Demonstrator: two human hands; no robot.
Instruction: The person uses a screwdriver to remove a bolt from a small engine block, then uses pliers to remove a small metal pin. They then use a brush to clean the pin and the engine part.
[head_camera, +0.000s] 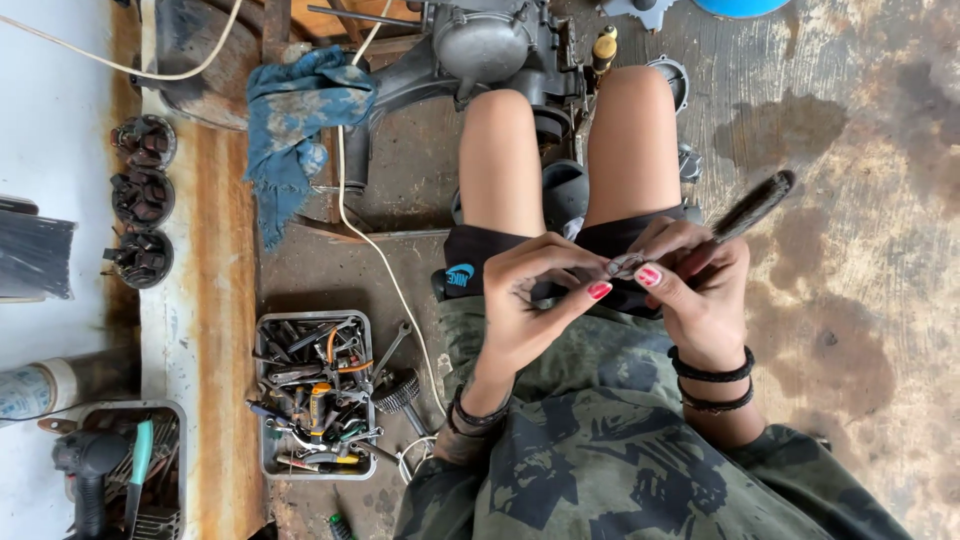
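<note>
I sit looking down at my lap. My left hand (535, 290) and my right hand (700, 285) meet over my knees and pinch a small metal part (627, 265) between thumbs and fingertips. My right hand also grips a dirty brush (752, 205) whose dark bristles stick up and to the right. Both wrists carry dark bands. Beyond my knees lies a grey engine casing (480, 45) on the floor.
A metal tray (266, 400) full of hand tools sits at my left. A blue rag (295, 120) hangs over a rusty bench edge, beside three dark round coil parts (142, 200). A white cable (375, 250) runs across the floor. A power tool (90, 465) lies bottom left.
</note>
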